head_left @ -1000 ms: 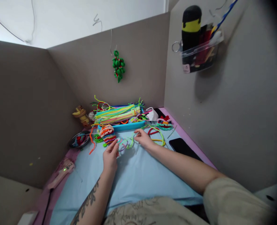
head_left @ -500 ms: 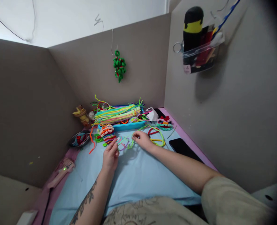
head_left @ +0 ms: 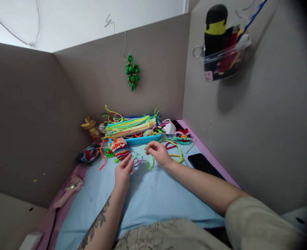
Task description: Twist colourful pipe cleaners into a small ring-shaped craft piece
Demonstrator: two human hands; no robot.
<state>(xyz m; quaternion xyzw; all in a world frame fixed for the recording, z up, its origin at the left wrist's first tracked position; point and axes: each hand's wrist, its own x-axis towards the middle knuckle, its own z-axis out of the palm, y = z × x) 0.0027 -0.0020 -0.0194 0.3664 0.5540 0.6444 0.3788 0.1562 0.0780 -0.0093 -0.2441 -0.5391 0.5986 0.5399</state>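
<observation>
My left hand point(head_left: 123, 171) pinches one end of a green pipe cleaner point(head_left: 146, 155) just above the light blue mat point(head_left: 148, 194). My right hand point(head_left: 158, 152) pinches its other end, so the stem arches in a loop between them. A few purple and pink pipe cleaner pieces point(head_left: 138, 161) lie on the mat under the loop. A striped, multicoloured pipe-cleaner figure point(head_left: 119, 148) stands just beyond my left hand.
A blue tray point(head_left: 143, 139) of several bright pipe cleaners sits at the back. A black phone point(head_left: 204, 163) lies at the right, a dark bowl point(head_left: 87, 155) and a glue gun point(head_left: 68, 191) at the left. Grey partition walls enclose the desk; a green ornament point(head_left: 132, 73) hangs on the back one.
Both hands have lifted the green pipe cleaner off the mat and drawn it into a raised arch. My right hand has risen slightly.
</observation>
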